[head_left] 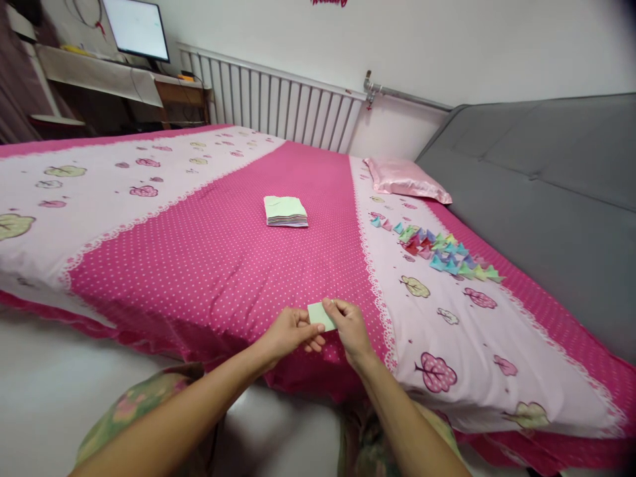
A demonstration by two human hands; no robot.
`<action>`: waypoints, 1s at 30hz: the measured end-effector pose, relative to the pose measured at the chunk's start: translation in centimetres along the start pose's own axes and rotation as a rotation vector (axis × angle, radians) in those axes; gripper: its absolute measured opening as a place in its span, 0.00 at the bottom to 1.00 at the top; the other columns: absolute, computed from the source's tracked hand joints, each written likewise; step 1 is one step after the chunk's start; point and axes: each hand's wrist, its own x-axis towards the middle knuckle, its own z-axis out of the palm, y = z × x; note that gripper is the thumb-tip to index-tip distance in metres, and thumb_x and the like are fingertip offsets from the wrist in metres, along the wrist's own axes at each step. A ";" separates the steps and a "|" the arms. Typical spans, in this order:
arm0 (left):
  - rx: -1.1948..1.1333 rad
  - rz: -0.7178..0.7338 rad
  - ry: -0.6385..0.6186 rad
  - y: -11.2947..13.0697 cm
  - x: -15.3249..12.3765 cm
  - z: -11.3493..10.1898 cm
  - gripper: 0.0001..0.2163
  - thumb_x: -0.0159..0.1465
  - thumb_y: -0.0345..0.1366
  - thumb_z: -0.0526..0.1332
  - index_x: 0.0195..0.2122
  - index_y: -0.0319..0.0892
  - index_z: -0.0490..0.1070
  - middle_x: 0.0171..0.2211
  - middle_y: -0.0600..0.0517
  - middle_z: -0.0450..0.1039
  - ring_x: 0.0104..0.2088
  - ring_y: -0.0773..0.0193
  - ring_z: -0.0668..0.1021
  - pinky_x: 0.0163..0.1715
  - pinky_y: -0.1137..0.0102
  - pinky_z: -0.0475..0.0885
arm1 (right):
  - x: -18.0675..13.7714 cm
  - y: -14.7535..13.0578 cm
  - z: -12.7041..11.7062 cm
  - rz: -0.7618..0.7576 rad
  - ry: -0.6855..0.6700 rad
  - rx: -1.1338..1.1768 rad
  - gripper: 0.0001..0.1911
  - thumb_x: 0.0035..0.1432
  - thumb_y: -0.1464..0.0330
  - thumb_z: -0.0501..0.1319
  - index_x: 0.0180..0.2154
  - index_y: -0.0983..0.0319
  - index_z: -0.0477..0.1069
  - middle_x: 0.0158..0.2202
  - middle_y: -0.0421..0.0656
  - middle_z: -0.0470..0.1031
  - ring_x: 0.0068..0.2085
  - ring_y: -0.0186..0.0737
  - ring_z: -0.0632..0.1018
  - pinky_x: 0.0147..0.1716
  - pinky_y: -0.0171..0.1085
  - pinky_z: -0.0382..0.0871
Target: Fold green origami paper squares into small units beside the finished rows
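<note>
A small pale green piece of paper (321, 316) is held up between both hands, just above the near edge of the bed. My left hand (294, 330) pinches its lower left side, thumb on top. At its right side, my right hand (349, 324) grips it with the thumb near the upper corner. The paper looks like a flat rectangle, perhaps folded; its layers cannot be made out. Farther ahead lies a stack of square paper sheets (285, 211), light green on top. To the right, several small folded paper pieces (442, 252) in many colours sit grouped in rows.
The bed (223, 252) has a pink dotted and white patterned cover. A pink pillow (406, 179) rests by the grey headboard (536, 172) on the right. Behind stand a white radiator (278, 99) and a desk (104, 78) with a lit monitor (138, 28).
</note>
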 end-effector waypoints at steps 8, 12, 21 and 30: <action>-0.021 0.014 -0.033 0.3 -0.3 0.2 0.14 0.50 0.41 0.63 0.32 0.34 0.70 0.26 0.45 0.76 0.28 0.64 0.78 0.28 0.72 0.69 | 0.0 -0.1 -0.1 -0.054 0.054 -0.019 0.16 0.50 0.59 0.59 0.20 0.65 0.65 0.18 0.36 0.62 0.20 0.28 0.61 0.19 0.29 0.55; -0.021 -0.003 -0.027 0.2 -0.3 0.2 0.13 0.51 0.41 0.63 0.30 0.34 0.70 0.25 0.46 0.76 0.26 0.64 0.77 0.27 0.72 0.69 | 0.0 -0.2 -0.2 -0.068 0.086 -0.024 0.15 0.49 0.60 0.60 0.20 0.65 0.67 0.18 0.37 0.63 0.21 0.29 0.62 0.20 0.29 0.56; -0.005 0.017 -0.061 0.1 -0.2 0.2 0.14 0.49 0.42 0.63 0.28 0.34 0.69 0.21 0.47 0.74 0.21 0.67 0.75 0.24 0.73 0.68 | 0.1 0.0 -0.3 -0.012 0.100 0.076 0.15 0.47 0.61 0.62 0.19 0.65 0.66 0.17 0.36 0.62 0.19 0.28 0.62 0.19 0.30 0.55; 0.021 0.108 -0.091 -0.6 0.2 -0.2 0.15 0.48 0.44 0.63 0.28 0.35 0.70 0.23 0.50 0.73 0.23 0.68 0.73 0.26 0.73 0.65 | 0.0 0.1 -0.2 -0.051 0.043 -0.038 0.15 0.48 0.60 0.60 0.19 0.64 0.68 0.17 0.36 0.63 0.20 0.29 0.62 0.20 0.30 0.56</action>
